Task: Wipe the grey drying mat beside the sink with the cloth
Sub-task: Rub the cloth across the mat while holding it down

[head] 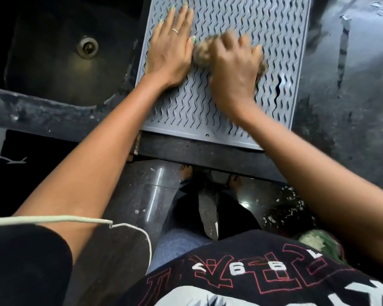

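A grey drying mat point(281, 36) with wavy raised ridges lies on the dark counter, right of the sink. My left hand point(169, 51) rests flat on the mat's left part, fingers spread and pointing away from me. My right hand point(234, 69) is blurred and shut on a brownish cloth point(202, 54), pressing it onto the middle of the mat. The cloth shows to the left and right of my fingers and touches my left thumb.
A dark sink point(60, 62) with a round drain point(87, 46) sits to the left of the mat. Wet dark counter point(352, 85) extends to the right. The counter's front edge point(208, 153) runs just below the mat. My feet stand on the tiled floor beneath.
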The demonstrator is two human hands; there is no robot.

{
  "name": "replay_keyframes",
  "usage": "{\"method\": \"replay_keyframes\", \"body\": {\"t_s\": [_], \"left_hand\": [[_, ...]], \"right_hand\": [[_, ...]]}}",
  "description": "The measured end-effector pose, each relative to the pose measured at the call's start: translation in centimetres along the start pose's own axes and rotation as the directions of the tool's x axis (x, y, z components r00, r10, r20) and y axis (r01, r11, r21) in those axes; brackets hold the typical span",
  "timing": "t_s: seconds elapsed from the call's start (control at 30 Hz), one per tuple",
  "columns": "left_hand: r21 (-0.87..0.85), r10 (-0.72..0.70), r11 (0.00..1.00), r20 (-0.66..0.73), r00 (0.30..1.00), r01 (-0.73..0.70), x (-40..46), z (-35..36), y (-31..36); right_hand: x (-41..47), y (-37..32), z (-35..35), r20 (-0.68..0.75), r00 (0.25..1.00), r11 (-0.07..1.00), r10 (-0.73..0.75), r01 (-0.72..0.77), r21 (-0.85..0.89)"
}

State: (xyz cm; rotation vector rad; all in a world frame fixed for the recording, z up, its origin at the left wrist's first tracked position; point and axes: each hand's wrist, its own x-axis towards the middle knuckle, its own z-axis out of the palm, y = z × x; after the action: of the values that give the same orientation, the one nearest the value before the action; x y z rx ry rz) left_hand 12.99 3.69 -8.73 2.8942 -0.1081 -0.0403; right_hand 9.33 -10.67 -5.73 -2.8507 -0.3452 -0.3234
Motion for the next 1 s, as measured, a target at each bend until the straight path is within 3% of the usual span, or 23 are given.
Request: {"method": "replay_keyframes", "body": {"t_s": [0.1, 0.27, 0.33, 0.4, 0.53, 0.73, 0.83, 0.9, 1.0], "left_hand": [[-0.017, -0.005, 1.000, 0.000, 1.000, 0.005, 0.2, -0.1, 0.1], [-0.034, -0.031, 0.999, -0.022, 0.999, 0.031, -0.2, 0.0, 0.5], [-0.050, -0.033, 0.998, -0.031, 0.999, 0.031, -0.2, -0.2, 0.5], [-0.108, -0.054, 0.993, -0.062, 0.997, 0.047, 0.0, -0.5, 0.4], [-0.262, -0.131, 0.961, -0.165, 0.978, 0.084, 1.6, -1.1, -0.1], [-0.182, -0.077, 0.982, -0.152, 0.985, 0.049, 8.8, -2.3, -1.6], [-0.104, -0.040, 0.994, -0.112, 0.993, 0.028, 12.7, -2.6, -2.4], [-0.113, 0.003, 0.994, -0.072, 0.997, -0.011, 14.2, -2.4, -2.6], [-0.129, 0.034, 0.990, -0.136, 0.990, -0.052, 14.7, -1.9, -2.7]], "right_hand": [[-7.4, -1.4, -1.9, -0.034, 0.986, 0.986, -0.162, 0.163, 0.039], [-11.5, -2.1, -4.5, 0.183, 0.953, 0.968, -0.241, 0.223, 0.113], [-10.0, -1.6, -5.3, 0.300, 0.929, 0.959, -0.217, 0.147, 0.241], [-7.9, -0.6, -6.0, 0.362, 0.921, 0.900, -0.142, -0.032, 0.434], [-2.3, 0.9, -6.6, 0.265, 0.964, 0.792, 0.022, -0.178, 0.583], [10.2, 2.2, -3.3, 0.072, 0.986, 0.855, 0.153, -0.169, 0.490], [15.6, 2.9, -0.3, 0.068, 0.972, 0.897, 0.225, -0.234, 0.376], [18.0, 3.1, 1.6, 0.123, 0.971, 0.948, 0.204, -0.227, 0.222], [19.2, 3.1, 3.6, 0.141, 0.987, 0.997, 0.073, -0.075, 0.010]]}}
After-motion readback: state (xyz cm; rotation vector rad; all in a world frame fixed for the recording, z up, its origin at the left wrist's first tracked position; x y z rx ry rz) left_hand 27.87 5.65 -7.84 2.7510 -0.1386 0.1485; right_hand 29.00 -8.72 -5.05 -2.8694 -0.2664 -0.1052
